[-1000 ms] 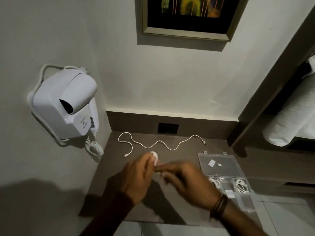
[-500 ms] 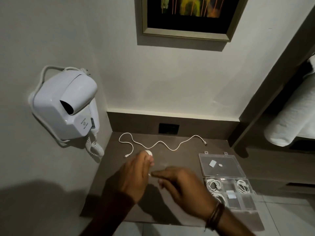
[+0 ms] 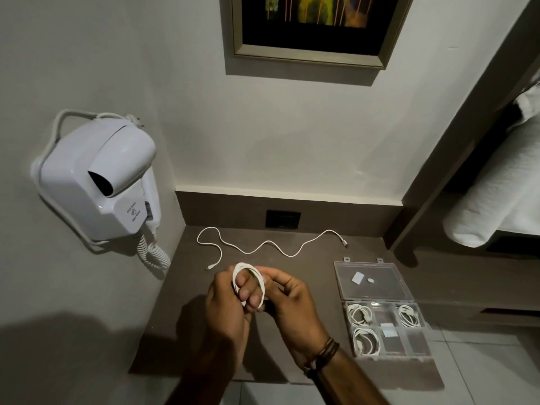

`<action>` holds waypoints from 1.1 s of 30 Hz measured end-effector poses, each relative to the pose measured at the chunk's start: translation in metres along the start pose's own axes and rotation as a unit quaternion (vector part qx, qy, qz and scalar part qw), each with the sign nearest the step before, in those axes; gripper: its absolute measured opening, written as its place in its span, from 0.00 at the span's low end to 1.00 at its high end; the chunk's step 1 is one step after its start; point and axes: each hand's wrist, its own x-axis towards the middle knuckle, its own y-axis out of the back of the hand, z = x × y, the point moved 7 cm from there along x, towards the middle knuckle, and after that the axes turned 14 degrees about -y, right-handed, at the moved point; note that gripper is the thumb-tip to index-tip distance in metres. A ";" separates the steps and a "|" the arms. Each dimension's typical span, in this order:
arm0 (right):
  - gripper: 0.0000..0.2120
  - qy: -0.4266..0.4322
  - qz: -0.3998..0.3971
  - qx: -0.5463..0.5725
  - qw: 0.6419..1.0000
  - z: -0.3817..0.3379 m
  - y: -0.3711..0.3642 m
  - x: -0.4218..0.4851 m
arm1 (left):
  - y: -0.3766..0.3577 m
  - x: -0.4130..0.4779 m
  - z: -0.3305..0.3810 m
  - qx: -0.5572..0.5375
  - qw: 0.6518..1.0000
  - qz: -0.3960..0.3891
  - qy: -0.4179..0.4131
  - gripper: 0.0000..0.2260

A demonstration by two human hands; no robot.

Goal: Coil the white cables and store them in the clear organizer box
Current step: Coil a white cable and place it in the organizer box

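Observation:
A coiled white cable (image 3: 261, 283) is wound in loops around the fingers of my left hand (image 3: 225, 308), held above the middle of the brown counter. My right hand (image 3: 287, 302) pinches the same coil from the right side. A second white cable (image 3: 270, 244) lies loose and wavy along the back of the counter. The clear organizer box (image 3: 415, 353) stands open at the right, its lid (image 3: 372, 280) laid back flat. Three coiled white cables sit in its compartments.
A white hair dryer (image 3: 99, 188) with a curly cord hangs on the left wall. A dark socket plate (image 3: 283, 219) sits in the back panel. Rolled white towels (image 3: 502, 197) lie on a shelf at the right. The brown counter (image 3: 190, 331) ends near my wrists.
My hands have drawn together and risen slightly; the coil now shows clearly as full loops around my left fingers, with my right hand closed on it. The loose cable has not moved.

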 end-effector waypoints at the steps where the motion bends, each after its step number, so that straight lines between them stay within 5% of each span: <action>1: 0.12 -0.020 -0.004 0.008 1.000 0.003 -0.002 -0.001 | 0.001 -0.001 -0.001 0.014 1.000 0.015 -0.011 0.20; 5: 0.18 -0.075 -0.029 -0.008 0.997 0.011 -0.006 -0.006 | 0.006 0.000 -0.001 0.046 0.996 0.065 -0.026 0.17; 11: 0.16 0.049 0.062 -0.152 0.985 0.007 0.012 -0.012 | 0.008 0.006 -0.005 0.045 0.997 0.066 -0.023 0.18; 16: 0.22 0.028 0.070 -0.089 0.993 0.012 0.014 -0.009 | 0.016 0.006 -0.010 0.155 0.982 0.080 -0.067 0.17; 22: 0.08 -0.064 0.114 -0.145 0.981 0.029 0.029 0.002 | 0.019 0.003 -0.021 0.229 0.968 0.059 -0.083 0.20; 28: 0.08 0.061 0.167 -0.332 0.926 0.024 0.030 -0.001 | 0.025 0.004 -0.027 0.019 0.996 0.068 0.049 0.18; 33: 0.15 0.076 0.127 -0.296 0.944 0.030 0.033 0.003 | 0.026 0.001 -0.018 0.024 0.995 0.032 0.086 0.18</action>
